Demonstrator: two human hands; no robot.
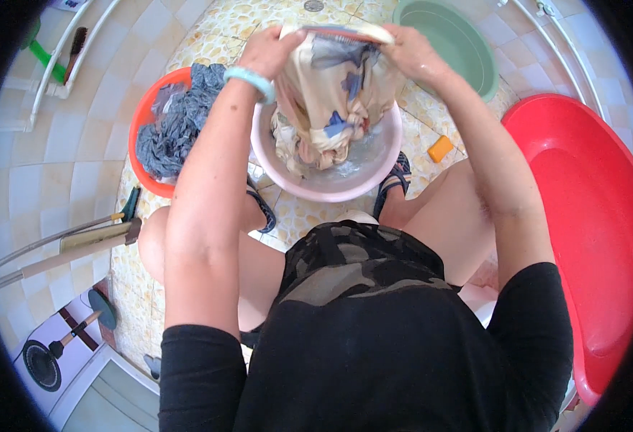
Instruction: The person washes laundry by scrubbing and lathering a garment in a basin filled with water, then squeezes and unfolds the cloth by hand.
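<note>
Between my two hands hangs a cream garment (338,93) with blue star shapes, stretched by its upper edge. My left hand (268,54) grips one end of that edge, fingers closed round the cloth, a pale green bangle on the wrist. The other end is pinched in my right hand (413,54). Below, the garment's lower part bunches in a pale pink basin (323,192) that holds water. More wet cream cloth (287,144) lies at the basin's left side; whether it belongs to the same garment I cannot tell.
An orange-red basin (141,165) with dark grey-blue clothes (179,129) stands at the left. A green tub (467,54) is at the far right, near an orange bar of soap (440,149) on the tiles. A long red tub (568,187) lines the right side. Long handles (64,252) lean at left.
</note>
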